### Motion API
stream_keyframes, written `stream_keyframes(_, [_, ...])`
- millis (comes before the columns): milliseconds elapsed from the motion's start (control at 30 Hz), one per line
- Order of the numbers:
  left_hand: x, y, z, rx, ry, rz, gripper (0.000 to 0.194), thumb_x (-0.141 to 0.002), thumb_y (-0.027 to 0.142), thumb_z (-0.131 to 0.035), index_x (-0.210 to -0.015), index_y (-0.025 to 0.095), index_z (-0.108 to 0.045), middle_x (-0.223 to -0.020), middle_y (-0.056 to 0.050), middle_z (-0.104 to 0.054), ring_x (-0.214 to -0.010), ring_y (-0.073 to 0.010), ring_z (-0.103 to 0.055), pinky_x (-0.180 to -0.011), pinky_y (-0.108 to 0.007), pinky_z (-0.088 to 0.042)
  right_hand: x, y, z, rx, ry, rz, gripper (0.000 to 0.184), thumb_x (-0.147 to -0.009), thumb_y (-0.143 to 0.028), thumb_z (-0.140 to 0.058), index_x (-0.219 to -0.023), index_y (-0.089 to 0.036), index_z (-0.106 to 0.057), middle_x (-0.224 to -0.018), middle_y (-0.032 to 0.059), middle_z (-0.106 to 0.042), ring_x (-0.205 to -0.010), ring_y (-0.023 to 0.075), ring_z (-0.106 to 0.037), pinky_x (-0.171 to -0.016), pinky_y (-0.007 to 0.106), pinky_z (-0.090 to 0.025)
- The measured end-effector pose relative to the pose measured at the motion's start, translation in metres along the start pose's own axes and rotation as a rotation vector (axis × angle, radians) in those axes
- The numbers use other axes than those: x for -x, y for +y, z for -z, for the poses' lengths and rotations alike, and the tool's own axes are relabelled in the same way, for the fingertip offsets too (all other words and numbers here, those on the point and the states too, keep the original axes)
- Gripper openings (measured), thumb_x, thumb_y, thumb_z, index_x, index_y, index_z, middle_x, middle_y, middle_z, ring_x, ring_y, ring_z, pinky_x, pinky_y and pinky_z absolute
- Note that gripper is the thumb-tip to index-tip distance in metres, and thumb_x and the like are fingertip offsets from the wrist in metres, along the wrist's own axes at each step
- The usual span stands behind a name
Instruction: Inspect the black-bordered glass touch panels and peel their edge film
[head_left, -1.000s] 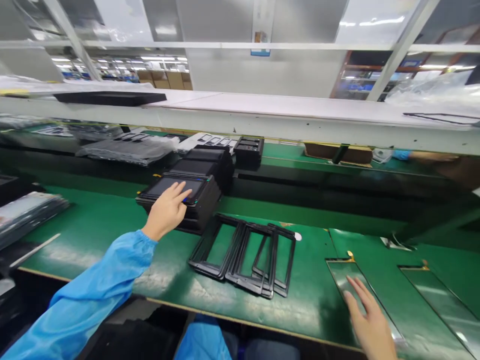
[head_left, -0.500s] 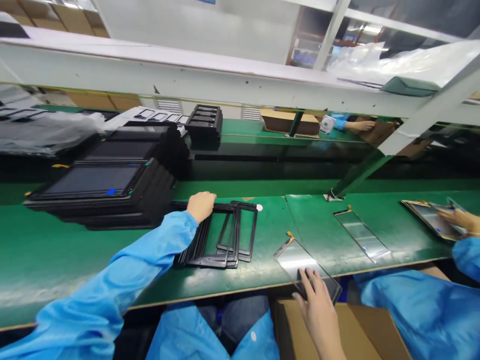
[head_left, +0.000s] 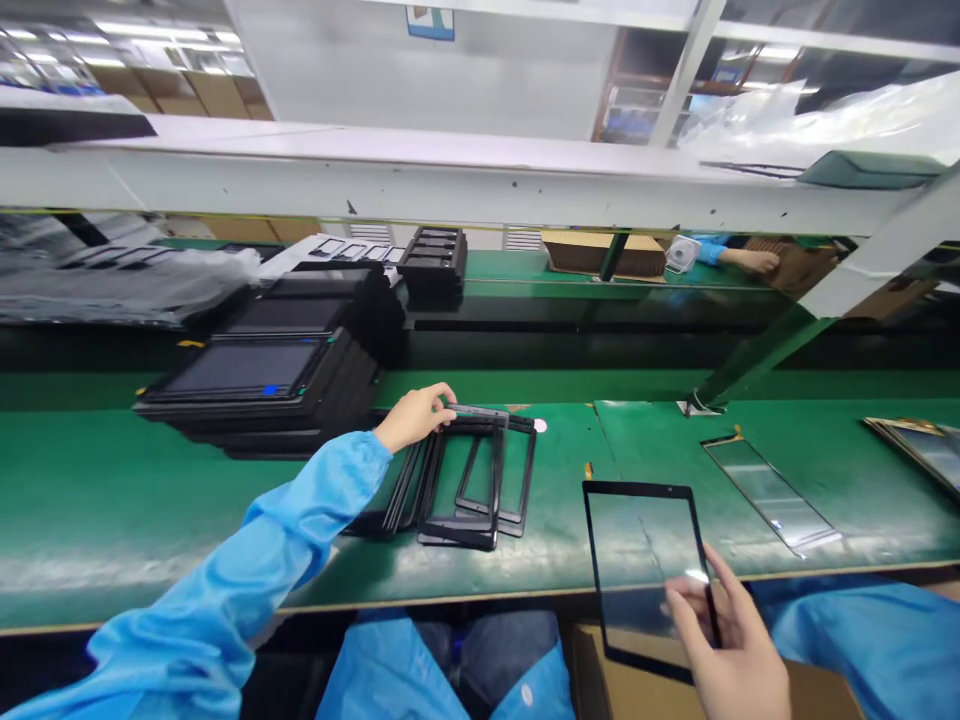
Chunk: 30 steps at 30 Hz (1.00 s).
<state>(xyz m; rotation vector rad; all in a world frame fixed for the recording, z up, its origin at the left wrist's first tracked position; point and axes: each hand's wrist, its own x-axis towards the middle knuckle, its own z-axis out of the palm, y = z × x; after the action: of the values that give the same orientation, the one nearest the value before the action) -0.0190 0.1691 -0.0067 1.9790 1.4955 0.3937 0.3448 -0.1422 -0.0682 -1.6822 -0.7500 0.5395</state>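
My left hand (head_left: 420, 414) pinches the top edge of a black rectangular frame (head_left: 496, 490), tilted up slightly among several more black frames (head_left: 397, 490) lying overlapped on the green bench. In my right hand (head_left: 724, 630) is a clear glass touch panel (head_left: 637, 570) with a black border, held by its right edge between thumb and fingers. The panel is raised over the bench's front edge, and a small orange flex tail (head_left: 589, 470) shows at its top.
Stacked black trays holding dark screens (head_left: 247, 368) stand left of the frames. Another glass panel (head_left: 769, 490) lies to the right, before a slanted post (head_left: 757, 360). Below the front edge is an open cardboard box (head_left: 660, 695). A co-worker's blue sleeve (head_left: 870, 630) shows beside it.
My left hand has moved from the tray stack to the black frames and lifted one by its edge. My right hand has picked the glass panel up off the bench. The view has swung right.
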Motion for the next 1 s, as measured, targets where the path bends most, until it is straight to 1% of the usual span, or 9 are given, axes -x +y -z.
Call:
stream_keyframes(67, [0.013,0.004,0.005,0.195,-0.017,-0.009,0.036,-0.096,0.032,-0.072,-0.129,0.017,-0.070,-0.084,-0.003,-0.077,-0.075,-0.0208,-0.076,-0.072,-0.036,-0.066,0.007,-0.010,-0.020,-0.161,-0.052,-0.105,0.087,-0.078,-0.052,-0.090,-0.154,-0.023,-0.059,-0.094,0.0027,-0.075,-0.069,0.0207,-0.070,-0.060,0.031,-0.059])
stream_keyframes(167, [0.040,0.012,0.003,0.440,-0.018,-0.021,0.048,-0.089,0.035,-0.072,-0.133,0.017,-0.071,-0.090,-0.007,-0.079,-0.076,-0.0204,-0.077,-0.071,-0.035,-0.067,0.018,-0.028,-0.053,-0.300,-0.131,-0.185,0.082,-0.075,-0.047,-0.094,-0.148,-0.025,-0.064,-0.095,0.0008,-0.069,-0.060,0.0153,-0.065,-0.048,0.026,-0.051])
stream_keyframes(267, [0.073,0.021,-0.005,0.605,-0.007,-0.038,0.051,-0.086,0.037,-0.073,-0.133,0.017,-0.074,-0.096,-0.008,-0.078,-0.080,-0.0200,-0.077,-0.072,-0.035,-0.067,0.027,-0.043,-0.077,-0.376,-0.215,-0.197,0.074,-0.077,-0.043,-0.095,-0.143,-0.025,-0.069,-0.092,0.0000,-0.067,-0.058,0.0136,-0.063,-0.046,0.024,-0.049])
stream_keyframes(333, [0.095,0.027,-0.009,0.678,-0.001,-0.046,0.052,-0.085,0.039,-0.076,-0.133,0.019,-0.077,-0.096,-0.008,-0.078,-0.081,-0.0203,-0.076,-0.071,-0.033,-0.067,0.030,-0.049,-0.086,-0.389,-0.277,-0.179,0.069,-0.078,-0.041,-0.094,-0.141,-0.024,-0.071,-0.091,0.0006,-0.067,-0.059,0.0134,-0.061,-0.045,0.024,-0.049])
stream_keyframes(433, [0.122,0.035,-0.014,0.813,-0.003,-0.044,0.049,-0.085,0.036,-0.082,-0.131,0.021,-0.080,-0.093,-0.008,-0.079,-0.080,-0.0204,-0.076,-0.067,-0.029,-0.064,0.032,-0.054,-0.092,-0.375,-0.359,-0.145,0.066,-0.079,-0.039,-0.093,-0.139,-0.023,-0.074,-0.091,0.0024,-0.068,-0.063,0.0141,-0.059,-0.046,0.023,-0.049])
stream_keyframes(567, [0.141,0.042,-0.014,0.956,0.027,-0.061,0.043,-0.084,0.032,-0.086,-0.126,0.023,-0.084,-0.088,-0.007,-0.080,-0.073,-0.0180,-0.073,-0.068,-0.028,-0.063,0.035,-0.056,-0.094,-0.348,-0.395,-0.134,0.065,-0.080,-0.038,-0.092,-0.141,-0.024,-0.073,-0.092,0.0022,-0.067,-0.065,0.0137,-0.059,-0.048,0.023,-0.050])
stream_keyframes(633, [0.145,0.044,-0.013,0.953,0.059,-0.089,0.039,-0.085,0.031,-0.086,-0.124,0.024,-0.086,-0.087,-0.007,-0.081,-0.073,-0.0184,-0.072,-0.070,-0.029,-0.063,0.037,-0.058,-0.095,-0.348,-0.412,-0.141,0.066,-0.081,-0.038,-0.092,-0.142,-0.024,-0.072,-0.092,0.0020,-0.067,-0.063,0.0127,-0.058,-0.048,0.022,-0.050])
stream_keyframes(800, [0.151,0.049,-0.012,0.840,0.162,-0.212,0.029,-0.086,0.025,-0.083,-0.115,0.029,-0.089,-0.086,-0.006,-0.079,-0.078,-0.0198,-0.073,-0.069,-0.026,-0.062,0.039,-0.066,-0.097,-0.360,-0.429,-0.172,0.067,-0.078,-0.039,-0.094,-0.140,-0.024,-0.074,-0.090,0.0014,-0.066,-0.061,0.0123,-0.057,-0.047,0.022,-0.050])
stream_keyframes(1000, [0.156,0.053,-0.013,0.786,0.191,-0.257,0.029,-0.087,0.022,-0.079,-0.114,0.029,-0.089,-0.086,-0.006,-0.079,-0.079,-0.0207,-0.073,-0.070,-0.027,-0.062,0.043,-0.073,-0.096,-0.374,-0.432,-0.186,0.068,-0.076,-0.039,-0.095,-0.139,-0.025,-0.075,-0.090,0.0012,-0.067,-0.059,0.0117,-0.057,-0.045,0.022,-0.052])
